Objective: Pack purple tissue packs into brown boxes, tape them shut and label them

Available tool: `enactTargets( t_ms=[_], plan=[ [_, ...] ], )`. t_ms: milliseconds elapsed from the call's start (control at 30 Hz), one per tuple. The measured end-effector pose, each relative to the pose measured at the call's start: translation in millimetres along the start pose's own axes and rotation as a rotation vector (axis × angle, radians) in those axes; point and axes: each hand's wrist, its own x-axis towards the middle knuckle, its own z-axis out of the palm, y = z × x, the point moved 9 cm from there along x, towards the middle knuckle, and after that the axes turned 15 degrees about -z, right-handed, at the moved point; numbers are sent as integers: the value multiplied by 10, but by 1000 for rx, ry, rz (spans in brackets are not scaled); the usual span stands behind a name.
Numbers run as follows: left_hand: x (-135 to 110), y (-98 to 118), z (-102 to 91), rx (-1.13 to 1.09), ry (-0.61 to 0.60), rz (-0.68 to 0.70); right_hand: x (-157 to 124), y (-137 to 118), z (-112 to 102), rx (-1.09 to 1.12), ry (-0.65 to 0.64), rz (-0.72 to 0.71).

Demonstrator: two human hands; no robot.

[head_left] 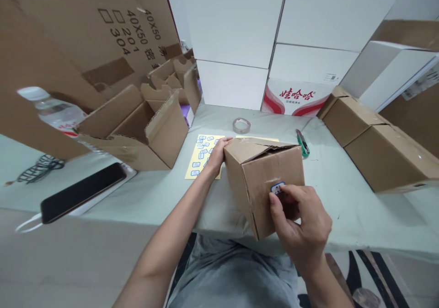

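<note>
Currently the right hand (301,218) is pinching a blue-edged sticker (277,188) onto a cardboard box (264,184) (tilted, just right of the yellow sticker sheet (200,157)), the left hand (214,157) gripping its corner; if the box slips, the sticker could crease.

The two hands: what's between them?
In the head view, a cardboard box sits between the left hand and right hand, with a blue-edged sticker on it.

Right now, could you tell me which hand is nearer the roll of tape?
Left. The left hand holds the cardboard box, close in front of the tape roll; the right hand is farther away, at the box's near face.
</note>
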Motion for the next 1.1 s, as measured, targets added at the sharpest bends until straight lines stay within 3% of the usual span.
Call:
enactTargets(
  t_ms=[133, 267, 367, 467, 600, 733, 833, 933, 1033, 1100],
  plan=[
    [-24, 18, -51, 35, 53, 12, -23, -30, -17, 40, 23, 20],
    [-250, 73, -92, 82, 97, 77, -180, -19, -142, 80, -79, 61],
    [-636, 37, -49, 129, 95, 140, -555, 140, -247, 78, -237, 163],
    [-1023, -103, -5, 168, 95, 188, -1116, 456, -267, 145, -381, 373],
    [-1167, -331, 61, 255, 67, 194, -1617, 927, -208, 421, -294, 619],
    [-1071, -357, 82, 227, 48, 220, -1539, 1201, -41, 634, -228, 602],
    [-1058, -317, 59, 226, 76, 217, -1428, 1187, 129, 709, -274, 604],
    [-1140, -299, 50, 215, 122, 198, -1463, 1082, 205, 627, -331, 640],
    [-1254, -333, 176, 139, 53, 131, -1605, 1082, -90, 497, -211, 627],
    [-1337, -315, 304, 68, -38, 131, -1831, 1192, -588, 354, -89, 613]
  ],
)
